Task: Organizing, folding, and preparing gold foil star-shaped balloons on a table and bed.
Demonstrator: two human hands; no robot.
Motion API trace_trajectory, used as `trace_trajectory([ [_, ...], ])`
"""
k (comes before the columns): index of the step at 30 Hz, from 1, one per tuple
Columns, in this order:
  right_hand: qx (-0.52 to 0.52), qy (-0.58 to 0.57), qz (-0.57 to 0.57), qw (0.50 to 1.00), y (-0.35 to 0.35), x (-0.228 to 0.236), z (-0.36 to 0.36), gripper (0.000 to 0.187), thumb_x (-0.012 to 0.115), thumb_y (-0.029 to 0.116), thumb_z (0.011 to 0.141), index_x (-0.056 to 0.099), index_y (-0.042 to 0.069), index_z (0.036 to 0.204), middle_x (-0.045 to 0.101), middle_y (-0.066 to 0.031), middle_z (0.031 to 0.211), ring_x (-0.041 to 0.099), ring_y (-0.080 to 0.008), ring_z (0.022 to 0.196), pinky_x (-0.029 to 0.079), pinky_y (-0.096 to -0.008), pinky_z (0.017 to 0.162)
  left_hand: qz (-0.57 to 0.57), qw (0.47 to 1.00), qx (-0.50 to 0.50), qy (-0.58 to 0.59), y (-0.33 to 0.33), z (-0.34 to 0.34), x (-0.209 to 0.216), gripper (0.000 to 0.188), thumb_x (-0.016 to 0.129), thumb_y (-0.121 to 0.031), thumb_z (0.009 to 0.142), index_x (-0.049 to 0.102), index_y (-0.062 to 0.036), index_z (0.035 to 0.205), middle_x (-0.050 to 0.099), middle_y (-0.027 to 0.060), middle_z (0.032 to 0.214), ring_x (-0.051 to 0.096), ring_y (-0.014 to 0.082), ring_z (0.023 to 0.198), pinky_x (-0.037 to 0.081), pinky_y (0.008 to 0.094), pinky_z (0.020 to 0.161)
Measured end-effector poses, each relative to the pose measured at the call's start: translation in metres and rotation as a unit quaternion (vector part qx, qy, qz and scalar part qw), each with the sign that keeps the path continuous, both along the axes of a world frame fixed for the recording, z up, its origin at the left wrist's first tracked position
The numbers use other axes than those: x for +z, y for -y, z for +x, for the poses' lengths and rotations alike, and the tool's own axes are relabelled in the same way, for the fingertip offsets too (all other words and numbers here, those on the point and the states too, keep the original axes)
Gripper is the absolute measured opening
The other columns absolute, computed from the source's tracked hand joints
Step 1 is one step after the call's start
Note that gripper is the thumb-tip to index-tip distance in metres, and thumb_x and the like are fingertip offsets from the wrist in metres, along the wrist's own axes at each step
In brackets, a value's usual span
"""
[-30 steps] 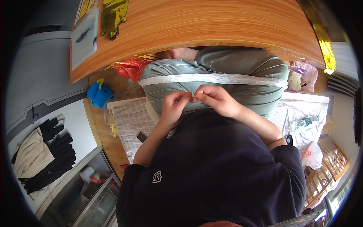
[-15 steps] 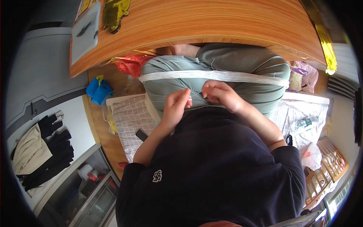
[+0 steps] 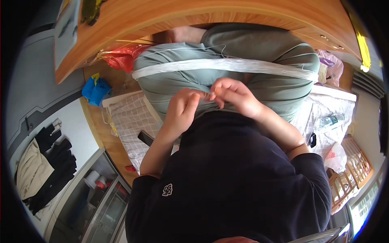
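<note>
A flat skein of white thread [image 3: 225, 64] stretches across both my bent knees, over grey-green trousers [image 3: 259, 48]. A few loose strands stray from it over the cloth. Just on the near side of the skein, above my lap, my two hands meet at the fingertips. My left hand [image 3: 182, 108] is closed, its thumb raised and its fingers pointing at the other hand. My right hand [image 3: 236, 97] pinches thumb and fingers together. Anything between the fingertips is too fine to make out.
A wooden desk [image 3: 227, 14] arches ahead of my knees. Beside me lie a phone [image 3: 145, 138] and a plastic bottle [image 3: 330, 121] on checked cloth. A red plastic bag [image 3: 121, 58] and a blue bag [image 3: 96, 90] are at the left, a pink bag [image 3: 333, 67] at the right.
My hands have come together until their fingertips meet. The left thumb now stands apart from its fingertips. The view has shifted, showing less of the desk top.
</note>
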State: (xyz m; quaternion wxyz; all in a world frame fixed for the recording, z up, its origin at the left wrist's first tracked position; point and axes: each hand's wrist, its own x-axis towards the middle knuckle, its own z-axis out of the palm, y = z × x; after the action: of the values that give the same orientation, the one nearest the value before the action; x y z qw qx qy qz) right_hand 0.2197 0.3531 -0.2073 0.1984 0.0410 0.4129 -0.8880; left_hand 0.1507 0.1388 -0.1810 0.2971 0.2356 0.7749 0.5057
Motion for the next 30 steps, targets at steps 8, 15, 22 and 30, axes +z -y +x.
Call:
trace_trajectory([
  [8, 0.096, 0.032, 0.108, 0.989, -0.010, -0.032, 0.002, 0.021, 0.052, 0.020, 0.106, 0.063, 0.004, 0.096, 0.057, 0.0031, 0.084, 0.051, -0.0065, 0.074, 0.043, -0.0232, 0.070, 0.202, 0.961, 0.033, 0.183, 0.002, 0.015, -0.018, 0.043, 0.040, -0.031, 0.110, 0.070, 0.0004, 0.114, 0.074, 0.0115, 0.110, 0.062, 0.0156, 0.083, 0.048, 0.0288, 0.076],
  [15, 0.053, -0.024, 0.050, 0.997, -0.008, -0.017, 0.005, 0.028, 0.050, 0.028, 0.109, 0.060, 0.005, 0.097, 0.053, 0.0026, 0.086, 0.046, -0.0057, 0.076, 0.039, -0.0216, 0.069, -0.004, 0.997, 0.013, -0.075, -0.008, 0.013, -0.008, 0.044, 0.041, -0.033, 0.109, 0.065, -0.0009, 0.127, 0.070, 0.0145, 0.122, 0.060, 0.0130, 0.082, 0.048, 0.0296, 0.080],
  [22, -0.033, 0.008, 0.007, 0.999, -0.009, -0.023, 0.005, 0.028, 0.050, 0.027, 0.109, 0.058, 0.005, 0.095, 0.048, 0.0032, 0.080, 0.043, -0.0056, 0.072, 0.036, -0.0225, 0.066, 0.200, 0.968, -0.027, 0.149, -0.003, 0.002, -0.019, 0.051, 0.041, -0.039, 0.109, 0.071, 0.0009, 0.096, 0.073, 0.0113, 0.095, 0.054, 0.0148, 0.076, 0.045, 0.0309, 0.074],
  [30, 0.115, -0.064, 0.209, 0.969, -0.003, -0.022, 0.012, 0.027, 0.045, 0.025, 0.110, 0.060, 0.006, 0.101, 0.054, 0.0023, 0.083, 0.049, -0.0076, 0.075, 0.043, -0.0239, 0.072, 0.131, 0.975, 0.060, 0.171, -0.011, 0.011, -0.017, 0.047, 0.040, -0.033, 0.111, 0.069, 0.0030, 0.110, 0.074, 0.0090, 0.108, 0.056, 0.0118, 0.079, 0.048, 0.0281, 0.085],
])
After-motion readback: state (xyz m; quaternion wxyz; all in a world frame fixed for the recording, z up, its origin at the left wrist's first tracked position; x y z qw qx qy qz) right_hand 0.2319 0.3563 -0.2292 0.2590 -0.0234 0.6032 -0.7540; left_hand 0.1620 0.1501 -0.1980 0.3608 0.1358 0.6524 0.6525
